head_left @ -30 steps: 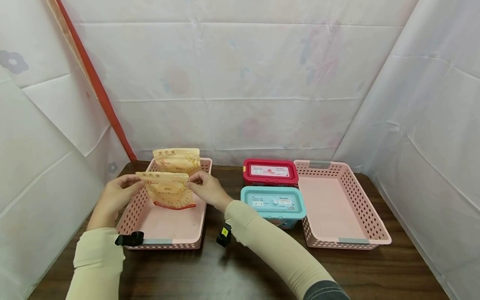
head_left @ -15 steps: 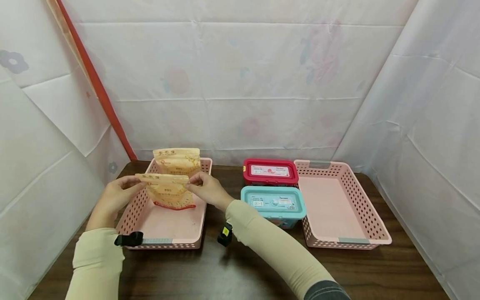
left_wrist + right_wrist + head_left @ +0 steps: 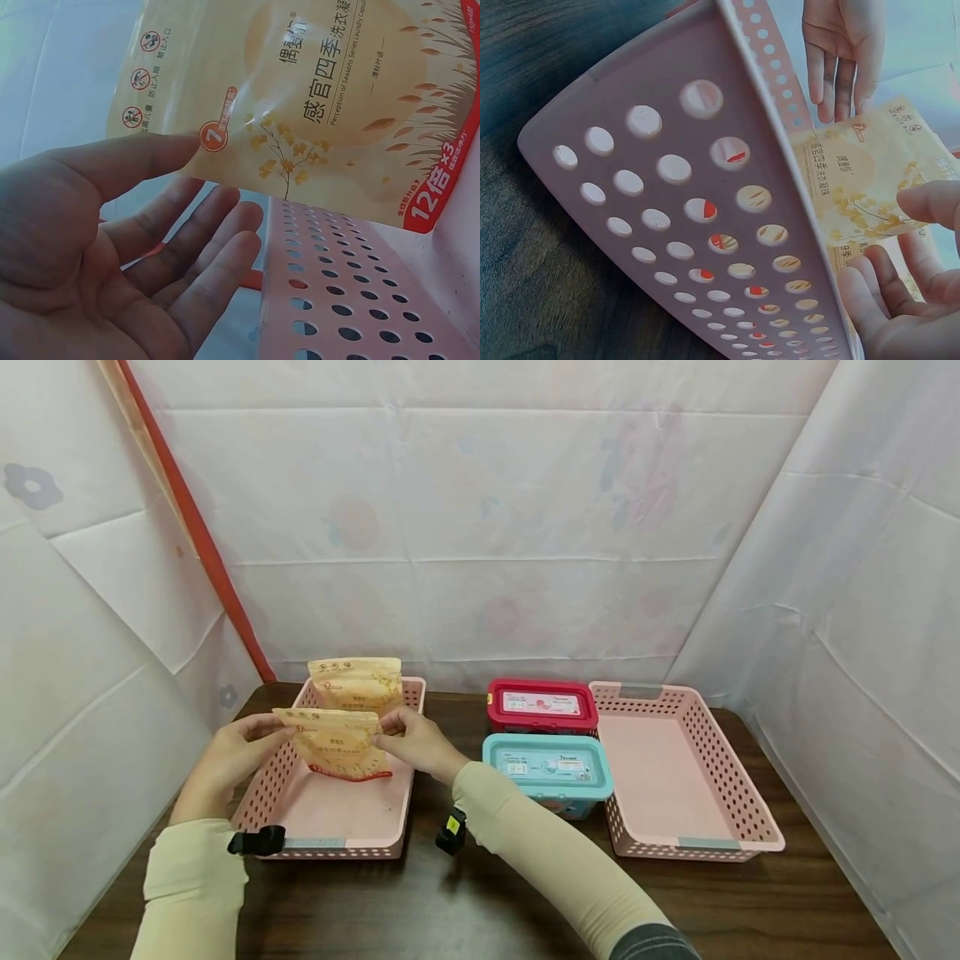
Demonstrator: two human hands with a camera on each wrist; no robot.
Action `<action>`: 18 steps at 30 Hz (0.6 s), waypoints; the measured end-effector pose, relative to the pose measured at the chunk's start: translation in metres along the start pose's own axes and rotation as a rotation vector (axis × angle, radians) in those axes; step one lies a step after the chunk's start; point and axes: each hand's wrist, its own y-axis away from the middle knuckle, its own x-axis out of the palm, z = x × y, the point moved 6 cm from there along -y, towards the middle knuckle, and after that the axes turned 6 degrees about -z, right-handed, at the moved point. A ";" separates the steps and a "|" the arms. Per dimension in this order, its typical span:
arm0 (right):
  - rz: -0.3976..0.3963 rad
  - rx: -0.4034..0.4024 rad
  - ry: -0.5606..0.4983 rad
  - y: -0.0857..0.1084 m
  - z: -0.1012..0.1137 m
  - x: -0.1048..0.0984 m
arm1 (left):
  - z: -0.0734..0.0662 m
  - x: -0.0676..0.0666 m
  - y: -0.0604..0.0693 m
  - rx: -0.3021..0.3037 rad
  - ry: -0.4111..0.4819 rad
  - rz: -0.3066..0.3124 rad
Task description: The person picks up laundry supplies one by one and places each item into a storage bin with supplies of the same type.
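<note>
A yellow laundry capsule pouch (image 3: 341, 743) with a red bottom edge stands in the left pink basket (image 3: 330, 814). My left hand (image 3: 232, 760) pinches its left edge near the top. At the other edge my right hand (image 3: 420, 743) pinches the pouch between thumb and fingers. In the left wrist view the thumb of the left hand (image 3: 127, 240) lies on the pouch front (image 3: 300, 105), the fingers behind it. A second, similar pouch (image 3: 356, 681) stands behind, at the basket's far end. The right wrist view shows the right hand (image 3: 907, 285) by the basket wall (image 3: 660, 180).
A red lidded box (image 3: 542, 706) and a light blue lidded box (image 3: 549, 767) stand mid-table. Right of them is another pink basket (image 3: 697, 843) with nothing in it. The dark wooden table (image 3: 480, 910) is bordered by white cloth (image 3: 480, 510) at the back and sides.
The front pouch's top edge has tipped slightly down toward me, and both hands keep their grip on it. The boxes, the baskets and the rear pouch stay in place.
</note>
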 end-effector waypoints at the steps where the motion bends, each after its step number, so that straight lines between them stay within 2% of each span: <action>1: 0.002 0.000 0.000 0.000 0.000 0.000 | 0.000 0.000 0.000 -0.001 0.006 0.005; 10: 0.023 0.006 0.001 0.003 0.002 -0.004 | -0.001 0.001 0.000 -0.017 0.033 0.039; 18: 0.035 0.022 -0.001 0.007 0.004 -0.006 | -0.005 0.002 0.003 0.020 0.049 0.054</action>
